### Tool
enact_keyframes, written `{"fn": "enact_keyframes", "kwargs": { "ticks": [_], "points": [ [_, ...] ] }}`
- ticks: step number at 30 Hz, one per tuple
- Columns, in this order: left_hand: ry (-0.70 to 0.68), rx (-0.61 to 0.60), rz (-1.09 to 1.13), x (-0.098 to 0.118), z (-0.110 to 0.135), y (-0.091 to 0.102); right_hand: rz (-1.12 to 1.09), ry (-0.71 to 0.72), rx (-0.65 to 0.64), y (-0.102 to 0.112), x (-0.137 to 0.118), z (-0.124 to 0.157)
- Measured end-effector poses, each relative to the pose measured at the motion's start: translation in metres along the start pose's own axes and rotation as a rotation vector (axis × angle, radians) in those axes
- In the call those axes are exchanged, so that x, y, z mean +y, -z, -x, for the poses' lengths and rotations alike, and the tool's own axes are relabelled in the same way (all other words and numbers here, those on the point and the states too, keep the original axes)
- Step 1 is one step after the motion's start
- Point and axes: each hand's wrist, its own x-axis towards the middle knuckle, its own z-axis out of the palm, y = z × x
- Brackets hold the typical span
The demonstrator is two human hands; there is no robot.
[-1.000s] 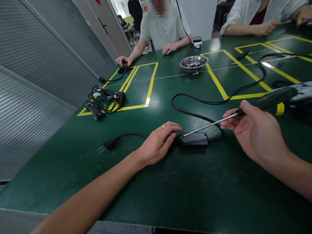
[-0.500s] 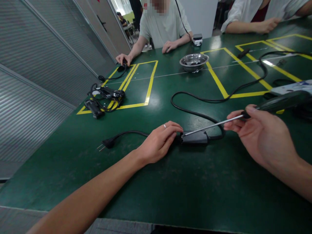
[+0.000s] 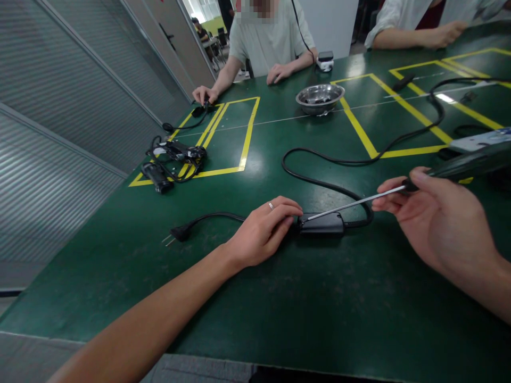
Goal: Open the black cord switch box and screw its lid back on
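A black power adapter (image 3: 322, 224) lies on the green table, with a cord leaving each end. My left hand (image 3: 265, 229) pinches its left end, fingers bent and pressed together there. The left cord runs under that hand to a two-pin plug (image 3: 180, 233). In my right hand (image 3: 439, 213) is a long screwdriver (image 3: 359, 202), its dark handle between thumb and fingers. The shaft slants down to the left, and its tip meets the adapter's left end, close to my left fingertips. Whether the tip sits in a screw is too small to tell.
A metal bowl (image 3: 319, 100) with small dark pieces stands farther back. Bundled black cables (image 3: 175, 159) lie at left on the yellow-taped table. Across the table, one person's hand (image 3: 206, 96) holds a small black object; another person's forearm (image 3: 415, 38) rests at upper right. A white-and-blue object (image 3: 481, 139) lies right.
The view has shifted slightly. My left hand stays on the adapter and the screwdriver tip remains at its left end; the right hand shows little movement.
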Motion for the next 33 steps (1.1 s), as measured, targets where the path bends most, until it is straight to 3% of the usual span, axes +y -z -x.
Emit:
{"fn": "enact_keyframes", "kwargs": {
  "ticks": [7,19,25,33],
  "points": [
    [-0.078,0.03,-0.011,0.0,0.0,-0.0007,0.036,0.051,-0.111,-0.0033,-0.003,0.0054],
    [0.0,0.018,0.111,0.0031,-0.0036,-0.002,0.003,0.041,-0.043,0.0029,-0.0006,-0.0008],
    [-0.006,-0.036,0.066,0.0021,-0.0023,-0.0001,0.009,0.047,-0.017,0.0022,-0.0042,-0.0004],
    [0.009,-0.023,0.062,0.0014,-0.0012,-0.0012,0.013,0.057,-0.026,0.0024,-0.0038,-0.0012]
  ]
}}
